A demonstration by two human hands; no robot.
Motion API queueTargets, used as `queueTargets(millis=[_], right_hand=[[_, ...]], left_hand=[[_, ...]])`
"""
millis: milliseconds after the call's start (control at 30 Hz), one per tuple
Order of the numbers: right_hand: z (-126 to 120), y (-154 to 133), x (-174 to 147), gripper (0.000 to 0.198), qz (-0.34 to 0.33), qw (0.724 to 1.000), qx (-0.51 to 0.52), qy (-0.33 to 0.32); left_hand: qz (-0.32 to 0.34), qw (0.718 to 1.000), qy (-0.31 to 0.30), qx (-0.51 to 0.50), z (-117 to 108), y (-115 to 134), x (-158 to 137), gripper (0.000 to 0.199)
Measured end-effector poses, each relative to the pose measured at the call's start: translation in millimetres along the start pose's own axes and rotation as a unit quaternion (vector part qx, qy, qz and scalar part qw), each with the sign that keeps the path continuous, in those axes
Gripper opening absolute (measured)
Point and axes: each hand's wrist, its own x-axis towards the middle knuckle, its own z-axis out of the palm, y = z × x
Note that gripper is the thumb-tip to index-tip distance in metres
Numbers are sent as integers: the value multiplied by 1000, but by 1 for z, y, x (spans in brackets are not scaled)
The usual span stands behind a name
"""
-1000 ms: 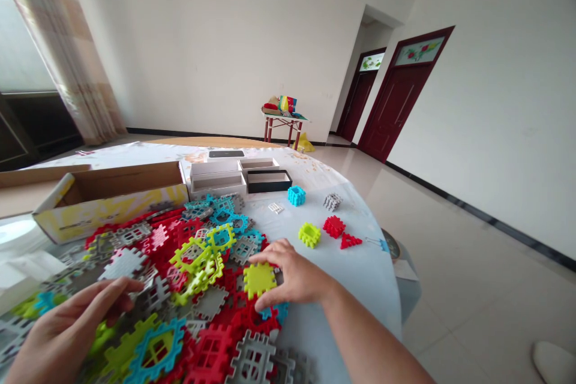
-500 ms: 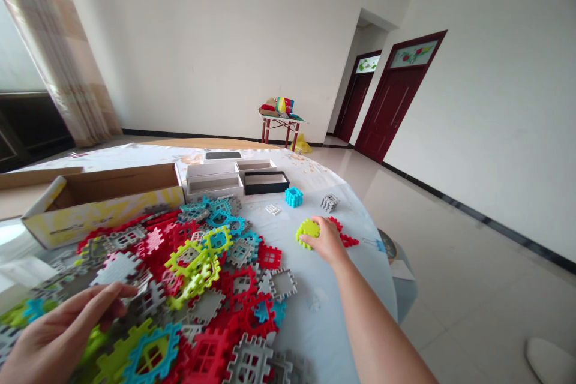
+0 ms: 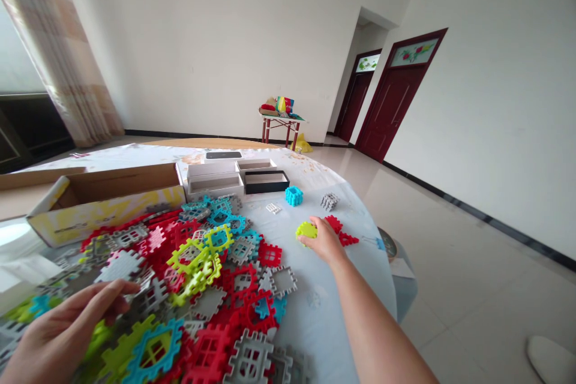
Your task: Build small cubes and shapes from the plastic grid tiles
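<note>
My right hand (image 3: 324,241) is closed on a yellow-green toothed building block (image 3: 306,230), low at the tabletop on the right side. Close beyond that hand lie red toothed pieces (image 3: 346,239), partly hidden by it. My left hand (image 3: 74,325) hovers over the left part of a heap of toothed plastic building plates (image 3: 211,348), its fingers curled and pressed together. Just past its fingertips is a pale grey window piece (image 3: 146,281); whether they grip it I cannot make out. A blue block stack (image 3: 294,196) and a grey block stack (image 3: 330,201) stand farther back.
An open cardboard box (image 3: 108,216) stands behind the heap at the left. Beside it are white box trays (image 3: 215,185) and a black tray (image 3: 266,182). A small white window piece (image 3: 272,208) lies alone. The round table's edge (image 3: 390,276) curves past my right arm.
The yellow-green block has turned or tipped slightly in my right hand, which stays in nearly the same place. My left hand has hardly moved. The view has shifted very slightly.
</note>
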Motion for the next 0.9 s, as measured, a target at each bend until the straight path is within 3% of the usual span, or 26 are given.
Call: queueTargets(millis=[133, 300, 367, 433, 500, 567, 700, 900], right_hand=[[-3, -5, -3, 54, -11, 1000, -14, 9], [-12, -27, -12, 53, -94, 991, -1, 95], [-16, -41, -21, 48, -122, 991, 57, 21], [-22, -52, -30, 46, -134, 978, 101, -122], [-27, -59, -38, 54, -147, 954, 96, -242], [-32, -61, -43, 70, -171, 936, 56, -303], [-34, -60, -48, 89, -216, 916, -3, -337], [-15, -70, -50, 70, -237, 920, 12, -313]], left_hand=[[-1, 998, -15, -53, -1, 12, -13, 37], [13, 999, -22, -48, -2, 43, -27, 44], [16, 999, -21, -44, -3, 57, -32, 48], [17, 999, -18, -40, -3, 68, -36, 50], [16, 999, -14, -35, -4, 74, -39, 50], [15, 999, -11, -30, -4, 76, -40, 48], [17, 999, -13, -26, -4, 73, -38, 46], [15, 1000, -20, -14, -4, 71, -38, 45]])
